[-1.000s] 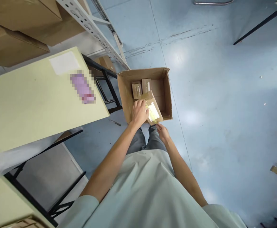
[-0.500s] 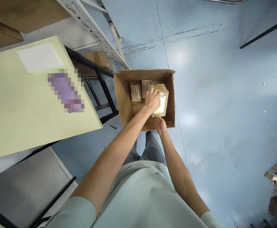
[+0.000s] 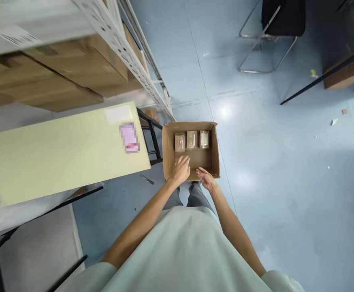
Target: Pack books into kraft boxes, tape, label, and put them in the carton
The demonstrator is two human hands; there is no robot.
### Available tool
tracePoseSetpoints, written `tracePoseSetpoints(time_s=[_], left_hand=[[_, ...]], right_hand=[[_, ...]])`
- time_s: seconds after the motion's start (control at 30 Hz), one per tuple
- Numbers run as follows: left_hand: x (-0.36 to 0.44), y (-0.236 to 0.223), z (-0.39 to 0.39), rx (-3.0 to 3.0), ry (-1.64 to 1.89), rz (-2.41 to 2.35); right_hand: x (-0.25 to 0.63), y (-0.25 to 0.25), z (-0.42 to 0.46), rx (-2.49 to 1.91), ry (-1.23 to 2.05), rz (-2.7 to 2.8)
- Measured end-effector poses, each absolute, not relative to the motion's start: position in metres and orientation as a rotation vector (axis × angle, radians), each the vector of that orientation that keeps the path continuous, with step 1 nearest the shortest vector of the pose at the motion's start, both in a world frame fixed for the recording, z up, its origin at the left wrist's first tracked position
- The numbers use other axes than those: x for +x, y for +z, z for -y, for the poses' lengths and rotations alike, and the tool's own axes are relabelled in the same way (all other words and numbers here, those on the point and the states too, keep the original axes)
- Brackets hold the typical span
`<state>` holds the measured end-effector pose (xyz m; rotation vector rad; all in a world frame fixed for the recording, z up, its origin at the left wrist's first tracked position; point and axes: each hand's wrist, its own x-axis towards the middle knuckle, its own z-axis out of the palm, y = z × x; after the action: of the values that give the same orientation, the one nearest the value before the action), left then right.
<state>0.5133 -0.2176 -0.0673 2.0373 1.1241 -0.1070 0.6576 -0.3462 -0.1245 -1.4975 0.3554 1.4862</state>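
Observation:
A large open cardboard box (image 3: pixel 165 152) stands in front of my feet. Along its far side sit three small cardboard boxes in a row: a left one (image 3: pixel 180 143), a middle one (image 3: pixel 191 139) and a right one (image 3: pixel 204 139) with a pale label on top. My left hand (image 3: pixel 180 170) is over the near left part of the large box, fingers stretched out and holding nothing. Above the near right rim is my right hand (image 3: pixel 205 178), its fingers extended and apart from the small boxes.
To the left is a pale yellow tabletop (image 3: pixel 67 150) with a white paper (image 3: pixel 118 114) and a blurred purple item (image 3: pixel 129 138). A white metal shelf (image 3: pixel 125 56) holds large cartons. A black chair (image 3: pixel 282 18) stands at the far right on blue floor.
Both hands have let go of the labelled small box, which now sits at the right of the row. They have drawn back toward my body, and my view has risen and shifted.

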Motion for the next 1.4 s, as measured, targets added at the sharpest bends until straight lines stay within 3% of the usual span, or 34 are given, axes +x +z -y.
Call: tracePoseSetpoints(time_s=[0.37,0.63,0.93,1.23,1.4], left_hand=[[0.396,0.027,0.305,1.904,0.190,-1.525],[0.349,0.071,0.321,1.754,0.589,-1.628],[0.200,0.121,0.336,1.492,1.009,-1.740],[0.031,0.156,0.401,1.106,1.270,-1.926],[-0.035,0.153,0.444,0.833,1.429,-2.022]], right_hand=[[0.657,-0.018,0.335,-1.343,1.679,-0.223],[0.603,0.062,0.303,-1.187,1.883,0.077],[0.434,0.131,0.302,-1.184,2.110,0.425],[0.235,0.151,0.320,-1.124,2.384,0.610],[0.143,0.157,0.315,-1.158,2.557,0.736]])
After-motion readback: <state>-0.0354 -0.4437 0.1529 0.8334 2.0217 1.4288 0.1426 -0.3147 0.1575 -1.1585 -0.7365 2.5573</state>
